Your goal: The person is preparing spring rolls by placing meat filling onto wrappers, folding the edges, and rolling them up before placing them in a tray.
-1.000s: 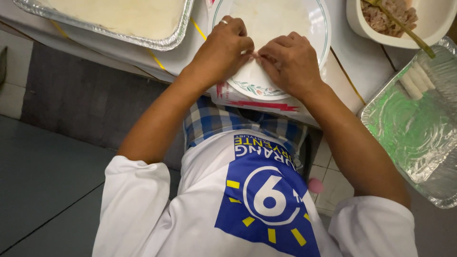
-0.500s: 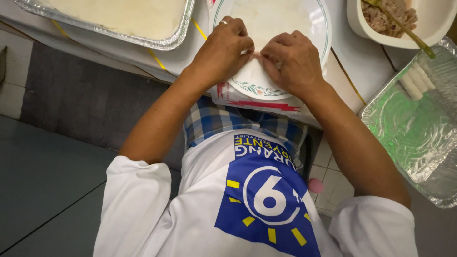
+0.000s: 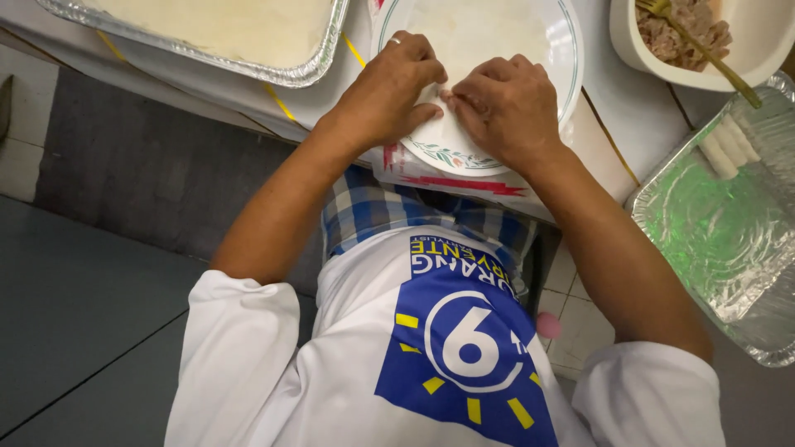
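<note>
The thin pale wrapper (image 3: 484,37) lay flat on the white plate (image 3: 556,99), which had a green rim line and a small flower pattern at its near edge. The plate stood on the table (image 3: 617,108), directly in front of the person. Both hands worked at the near edge of the wrapper. The left hand (image 3: 389,91), with a ring on one finger, pressed down on this edge with bent fingers, and the right hand (image 3: 507,106) did the same just beside it, so the fingertips of the two hands nearly touched. Each grip was closed on the folded edge of the wrapper. Compared with the picture of one second before, the hands had stayed at the same place on the plate and almost nothing had moved.

Under the plate a printed sheet with red marks (image 3: 464,178) lay on the table edge. To the left stood a foil tray (image 3: 319,70) full of pale wrappers. To the upper right was a white bowl (image 3: 629,50) with minced filling and a fork (image 3: 704,54) in it. At the right, a second foil tray (image 3: 712,248) held a few finished white rolls (image 3: 725,145) near its far corner.
</note>
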